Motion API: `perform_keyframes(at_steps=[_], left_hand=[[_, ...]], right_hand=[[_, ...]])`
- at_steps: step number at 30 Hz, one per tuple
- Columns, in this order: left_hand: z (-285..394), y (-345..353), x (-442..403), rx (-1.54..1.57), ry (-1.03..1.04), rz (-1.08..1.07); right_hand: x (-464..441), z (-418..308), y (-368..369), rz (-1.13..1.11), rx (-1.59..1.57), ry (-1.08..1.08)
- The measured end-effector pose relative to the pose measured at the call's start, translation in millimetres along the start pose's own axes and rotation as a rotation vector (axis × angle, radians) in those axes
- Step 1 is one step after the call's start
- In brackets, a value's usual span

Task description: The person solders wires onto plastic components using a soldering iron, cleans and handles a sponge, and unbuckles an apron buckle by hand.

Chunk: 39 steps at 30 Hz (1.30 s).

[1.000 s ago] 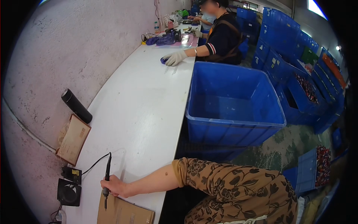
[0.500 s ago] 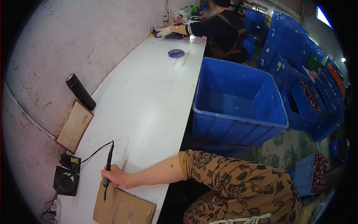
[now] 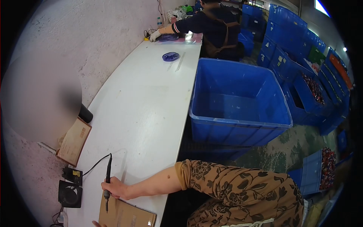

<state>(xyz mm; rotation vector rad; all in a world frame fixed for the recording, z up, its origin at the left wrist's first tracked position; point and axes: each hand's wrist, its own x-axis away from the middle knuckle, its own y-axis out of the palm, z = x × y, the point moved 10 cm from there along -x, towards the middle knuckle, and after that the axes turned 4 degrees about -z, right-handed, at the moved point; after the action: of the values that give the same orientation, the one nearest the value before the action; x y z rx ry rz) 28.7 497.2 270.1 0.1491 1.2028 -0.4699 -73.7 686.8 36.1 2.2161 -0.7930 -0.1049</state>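
My right hand (image 3: 116, 188) is closed around a soldering iron (image 3: 108, 181), its thin tip pointing down over a brown cardboard sheet (image 3: 128, 213). Strips of clear tape show on the cardboard. A black cord loops from the iron's upper end to a small black box (image 3: 72, 175) by the wall. At the bottom edge, beside the cardboard, just a bit of my left hand (image 3: 96, 224) shows; most of its fingers are out of view.
A black fan (image 3: 70, 194) stands by the wall near a wooden-edged box (image 3: 75, 142) and a dark flask (image 3: 86, 113). A big blue bin (image 3: 242, 126) adjoins the white table (image 3: 140, 109). A purple round dish (image 3: 171, 56) lies farther off, near a co-worker (image 3: 219, 30).
The view has shifted slightly. A bit of my left hand has come in at the bottom edge. The soldering iron stays in my right hand above the cardboard.
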Motion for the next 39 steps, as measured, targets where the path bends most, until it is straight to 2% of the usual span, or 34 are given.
perform_keyframes(at_steps=[2, 5, 6, 7, 9, 15, 17, 18, 19, 20, 21, 23, 26, 32, 38, 39], left_hand=[[-11, 12, 17, -0.081, -0.122, -0.369], [10, 31, 25, 0.12, 0.062, -0.503], [13, 37, 30, 0.03, 0.036, -0.599], [7, 38, 35, 0.065, -0.034, -0.595], [-6, 45, 49, 0.135, -0.174, -0.581], [-38, 81, 93, 1.148, -1.037, -0.325], [-24, 113, 96, 1.551, -1.298, -0.371], [-29, 121, 97, 1.673, -1.323, -0.264], [-39, 129, 102, 1.777, -1.34, -0.136], [-45, 136, 106, 1.82, -1.333, -0.103], [-54, 140, 106, 1.852, -1.323, -0.077], [-66, 150, 113, 1.949, -1.397, 0.116], [-72, 150, 121, 1.889, -1.459, 0.14], [-77, 146, 118, 1.651, -1.346, -0.032], [-76, 145, 118, 1.266, -1.223, -0.262], [-76, 145, 119, 1.257, -1.218, -0.244]], right_hand=[[1, 1, 1, -0.001, -0.022, 0.013], [2, -2, -2, 0.003, -0.038, 0.014], [2, -1, -2, 0.002, -0.041, 0.014], [1, -2, -1, 0.01, -0.038, 0.015], [3, -4, -1, 0.028, -0.029, 0.018], [-2, 0, -2, 0.024, -0.013, 0.015], [-5, -4, -8, 0.086, 0.071, -0.037], [-7, -3, -11, 0.076, 0.131, -0.044], [-5, -10, -13, 0.116, 0.323, -0.108], [-5, -13, -11, 0.084, 0.33, -0.152], [-6, -10, -10, 0.071, 0.229, -0.106], [-6, -6, -8, 0.062, 0.024, -0.012], [-5, -3, -3, 0.028, -0.029, 0.041], [-3, -4, -1, -0.011, -0.071, 0.042], [-3, -2, -3, -0.009, -0.057, 0.076], [-3, -2, -3, -0.006, -0.047, 0.079]])
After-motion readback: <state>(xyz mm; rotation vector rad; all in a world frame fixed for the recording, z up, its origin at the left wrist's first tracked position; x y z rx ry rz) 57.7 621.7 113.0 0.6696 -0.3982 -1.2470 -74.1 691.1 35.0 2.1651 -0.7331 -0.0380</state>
